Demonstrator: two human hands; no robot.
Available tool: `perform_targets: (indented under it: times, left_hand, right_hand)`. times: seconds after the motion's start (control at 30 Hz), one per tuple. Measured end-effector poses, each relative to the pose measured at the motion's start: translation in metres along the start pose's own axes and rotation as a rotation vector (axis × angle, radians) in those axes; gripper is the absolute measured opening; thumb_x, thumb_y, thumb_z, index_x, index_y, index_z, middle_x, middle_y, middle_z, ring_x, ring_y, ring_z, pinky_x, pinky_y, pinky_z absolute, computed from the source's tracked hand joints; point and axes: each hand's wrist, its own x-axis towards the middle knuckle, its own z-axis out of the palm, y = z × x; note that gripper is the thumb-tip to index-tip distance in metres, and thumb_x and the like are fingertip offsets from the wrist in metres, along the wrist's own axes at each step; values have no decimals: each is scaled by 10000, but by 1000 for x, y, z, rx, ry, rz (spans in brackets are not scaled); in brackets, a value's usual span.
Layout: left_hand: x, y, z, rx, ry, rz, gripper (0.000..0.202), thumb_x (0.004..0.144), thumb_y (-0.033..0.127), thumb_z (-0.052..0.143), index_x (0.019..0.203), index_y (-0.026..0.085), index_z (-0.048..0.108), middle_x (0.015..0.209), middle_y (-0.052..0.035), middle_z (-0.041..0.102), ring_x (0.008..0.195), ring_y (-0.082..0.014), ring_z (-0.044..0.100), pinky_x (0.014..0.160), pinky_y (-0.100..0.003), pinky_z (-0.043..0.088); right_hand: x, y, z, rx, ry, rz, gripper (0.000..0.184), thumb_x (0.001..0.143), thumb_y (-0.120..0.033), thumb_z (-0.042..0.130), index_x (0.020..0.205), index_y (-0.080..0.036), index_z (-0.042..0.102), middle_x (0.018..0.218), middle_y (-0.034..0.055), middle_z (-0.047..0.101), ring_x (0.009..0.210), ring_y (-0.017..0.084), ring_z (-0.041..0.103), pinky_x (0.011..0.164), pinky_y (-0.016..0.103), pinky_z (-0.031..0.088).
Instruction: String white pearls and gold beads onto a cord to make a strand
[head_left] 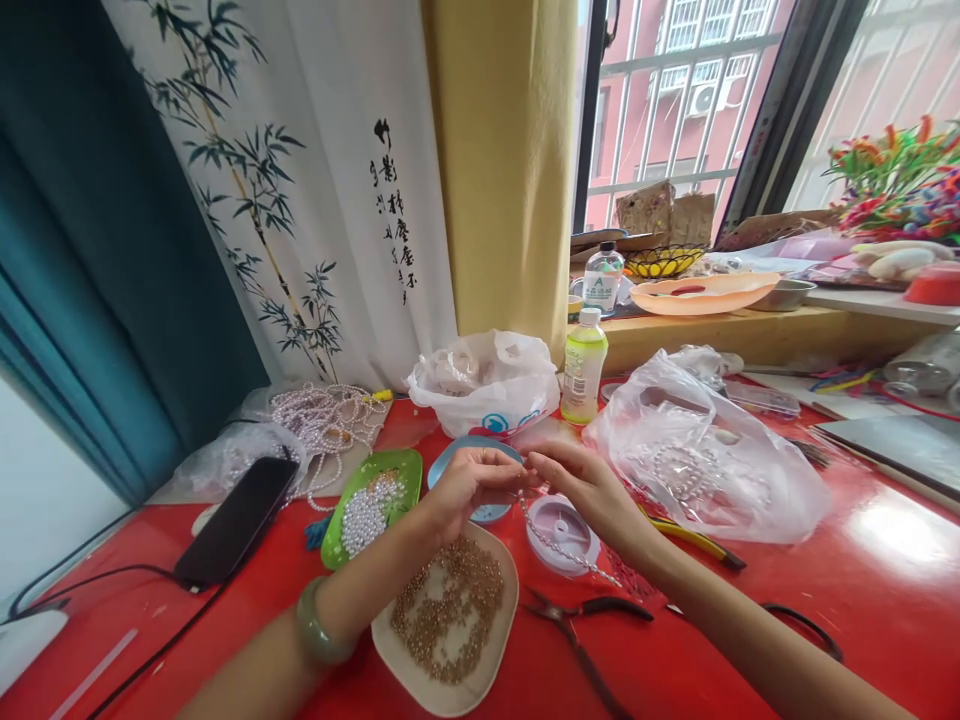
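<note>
My left hand and my right hand meet fingertip to fingertip above the table, both pinched closed. From between them hangs a thin string of pearly beads, trailing down to the right past a white thread spool. The small part right at the fingertips is hidden. Under my left wrist lies a cream tray with gold-brown beads. A green tray of white pearl beads stands left of it, and a blue round dish is partly behind my left hand.
Pliers and yellow-handled cutters lie on the red table. Plastic bags, a drink bottle and a white bag stand behind. A phone with cables and bead strands are at left.
</note>
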Motion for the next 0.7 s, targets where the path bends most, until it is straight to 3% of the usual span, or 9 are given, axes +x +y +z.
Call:
perform_targets:
  times: [0.07,0.27,0.53,0.63,0.7]
  left_hand:
    - [-1,1,1,38,-35,-14,184,598,273,709,635,108,638,682,-71,680,655,-136,626,606,-210,437]
    - [0,1,-2,246,-125,12,169,589,285,713,641,130,670,652,-46,665,638,-116,591,628,-231,424]
    - [0,8,-9,370,-205,21,181,592,237,701,750,149,692,713,-37,665,647,-112,569,670,-253,419]
    - [-8,20,-20,402,-153,33,287,615,239,678,890,158,671,831,-75,673,734,-153,595,691,-282,435]
    - [-15,28,-37,454,-73,78,296,621,261,671,895,149,666,867,-103,671,757,-178,600,673,-290,447]
  right_hand:
    - [1,-1,-1,91,29,-15,283,784,-382,461,919,-166,583,850,56,602,726,142,538,593,240,413]
    - [-4,-7,2,282,21,22,153,744,-321,548,710,-176,579,603,-22,529,536,87,482,502,218,377]
    - [-3,-13,4,423,25,60,175,735,-348,560,725,-174,560,663,8,588,573,99,539,551,241,442]
    - [-3,-12,6,383,55,110,202,722,-352,571,815,-173,567,704,21,611,596,107,549,565,248,450]
    - [-3,-11,8,337,39,134,219,718,-353,571,840,-171,569,685,19,605,571,104,532,538,243,441]
